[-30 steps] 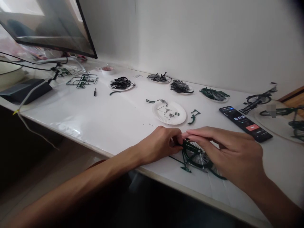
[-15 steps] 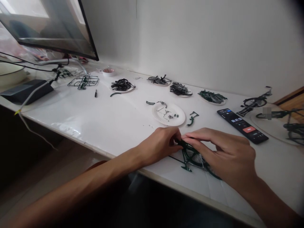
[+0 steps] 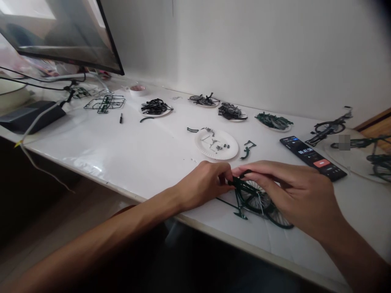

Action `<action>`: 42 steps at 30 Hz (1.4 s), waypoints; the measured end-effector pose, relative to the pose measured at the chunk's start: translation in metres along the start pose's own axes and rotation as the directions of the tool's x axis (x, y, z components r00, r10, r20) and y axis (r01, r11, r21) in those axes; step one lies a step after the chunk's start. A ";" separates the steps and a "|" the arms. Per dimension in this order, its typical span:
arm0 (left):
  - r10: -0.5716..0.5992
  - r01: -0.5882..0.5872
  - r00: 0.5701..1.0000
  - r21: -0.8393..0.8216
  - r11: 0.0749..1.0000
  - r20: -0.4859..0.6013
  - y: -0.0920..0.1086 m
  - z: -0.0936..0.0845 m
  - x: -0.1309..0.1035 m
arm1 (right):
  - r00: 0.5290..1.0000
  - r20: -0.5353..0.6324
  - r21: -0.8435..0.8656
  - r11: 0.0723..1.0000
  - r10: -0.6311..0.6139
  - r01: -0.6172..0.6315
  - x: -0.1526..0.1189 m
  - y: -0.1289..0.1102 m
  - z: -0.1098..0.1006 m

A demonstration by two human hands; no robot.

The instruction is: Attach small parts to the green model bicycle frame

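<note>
— Green plastic, that model bicycle (image 3: 255, 200)?
— Yes, standing at the table's (image 3: 146, 154) near edge, just in front of the paper plate (image 3: 217, 144). Left hand (image 3: 204, 184) and right hand (image 3: 293, 194) both pinch its top, fingertips meeting.

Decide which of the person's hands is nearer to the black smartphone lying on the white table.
Right. The right hand lies just in front of the black smartphone, while the left hand is farther off to its left, beyond the green model bicycle.
</note>
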State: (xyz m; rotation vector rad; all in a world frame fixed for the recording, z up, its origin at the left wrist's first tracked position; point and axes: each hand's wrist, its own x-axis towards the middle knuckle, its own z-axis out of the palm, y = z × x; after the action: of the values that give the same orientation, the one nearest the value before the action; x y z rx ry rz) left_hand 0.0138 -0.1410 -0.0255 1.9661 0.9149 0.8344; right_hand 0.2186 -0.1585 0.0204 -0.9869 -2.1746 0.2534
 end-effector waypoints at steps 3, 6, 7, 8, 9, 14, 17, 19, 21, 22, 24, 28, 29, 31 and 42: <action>-0.015 0.015 1.000 0.003 1.000 0.006 0.001 -0.001 0.000 | 0.999 -0.036 -0.047 0.999 -0.026 0.024 -0.001 -0.002 0.000; -0.037 0.037 0.999 0.011 0.999 0.025 0.001 0.000 0.000 | 0.998 -0.037 -0.078 0.996 -0.055 0.052 -0.003 -0.004 0.001; -0.039 0.038 0.999 0.014 0.999 0.031 0.001 0.000 0.000 | 0.997 -0.044 -0.085 0.994 -0.068 0.064 -0.004 -0.004 0.002; -0.037 0.036 0.999 0.017 0.999 0.031 0.000 0.000 0.000 | 0.995 -0.056 -0.093 0.992 -0.086 0.081 -0.004 -0.004 0.003; -0.033 0.032 0.999 0.020 0.999 0.028 0.000 0.000 0.000 | 0.992 -0.070 -0.103 0.990 -0.107 0.100 -0.005 -0.004 0.004; -0.071 0.071 0.997 0.017 0.997 0.006 0.001 0.002 0.001 | 0.975 -0.126 -0.130 0.977 -0.183 0.167 -0.007 -0.002 0.008; -0.087 0.087 0.996 0.009 0.996 0.010 0.004 0.001 0.001 | 0.971 -0.161 -0.124 0.980 -0.176 0.157 -0.008 -0.001 0.010; -0.074 0.074 0.997 0.012 0.997 0.014 0.006 0.001 0.001 | 0.970 -0.181 -0.130 0.982 -0.161 0.138 -0.007 0.000 0.011; -0.065 0.065 0.998 0.013 0.998 0.013 0.007 0.000 0.001 | 0.969 -0.198 -0.150 0.981 -0.150 0.121 -0.007 0.001 0.011; -0.064 0.064 0.998 0.009 0.998 0.010 0.007 0.000 0.001 | 0.969 -0.201 -0.158 0.981 -0.147 0.116 -0.007 0.001 0.011; -0.068 0.068 0.998 -0.004 0.998 0.005 0.007 0.000 0.001 | 0.973 -0.179 -0.139 0.983 -0.143 0.119 -0.007 0.002 0.010; -0.040 0.041 0.999 -0.014 0.999 0.014 0.005 0.001 0.001 | 0.994 -0.042 0.028 0.994 -0.103 0.104 -0.006 0.004 0.006; -0.031 0.031 0.999 -0.014 0.999 0.013 0.004 0.001 0.001 | 0.997 -0.017 0.052 0.996 -0.074 0.075 -0.006 0.005 0.004; -0.021 0.021 1.000 -0.019 1.000 0.004 0.003 0.001 0.001 | 1.000 0.003 0.052 0.999 -0.006 0.006 -0.005 0.005 0.002; -0.062 0.063 0.997 -0.011 0.998 0.034 0.006 0.001 0.000 | 0.998 0.032 0.052 0.998 -0.045 0.043 0.000 0.002 -0.005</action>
State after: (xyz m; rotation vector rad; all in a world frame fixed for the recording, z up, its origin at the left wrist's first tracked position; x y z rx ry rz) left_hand 0.0165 -0.1441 -0.0206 1.9259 0.9446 0.7670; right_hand 0.2236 -0.1580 0.0230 -0.9117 -2.2065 0.3051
